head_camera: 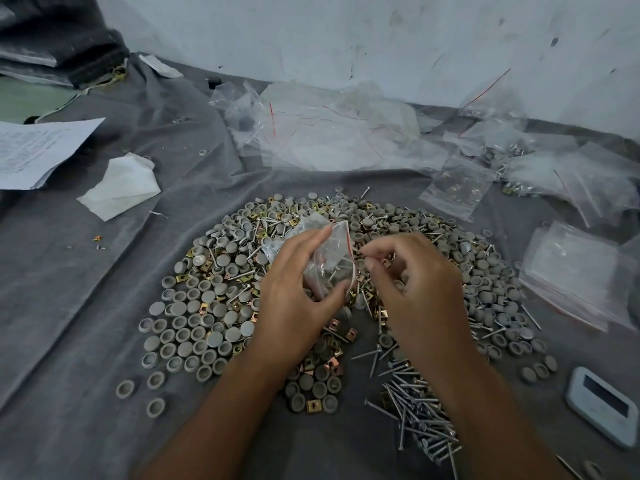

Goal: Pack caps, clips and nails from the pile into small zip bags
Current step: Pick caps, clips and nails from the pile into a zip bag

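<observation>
- Holding a small zip bag [327, 261] above the middle of the pile [221, 306], the left hand [294, 296] pinches it between thumb and fingers, with the red-striped mouth turned toward the right hand [412, 282].
- The bag already carries a few nails and at least one cap, seen dimly through the plastic.
- The right hand sits just right of the bag's mouth, fingers curled in a narrow pinch at the opening; whether something small is between the fingertips I cannot tell.
- The key relation: the mouth faces right and slightly up, so the right hand is the nearer one for feeding parts in, and the bag's long axis runs roughly up and away from the wrist of the left hand.
- Grey caps [194, 337] lie mostly on the left side of the pile, brass clips [332, 362] near its centre below the hands, and loose nails [415, 403] at its lower right, nearest the right hand.
- My judgement: the bag is part filled, and the next pick would likely come from the parts right under the right hand.
- Empty bags [332, 133] lie beyond the pile by the wall; filled bags [526, 168] sit far right of it.
- A folded tissue [121, 185] and papers [38, 150] lie left of the pile, and a small grey device [602, 405] at its lower right, all on a grey cloth [69, 306].
</observation>
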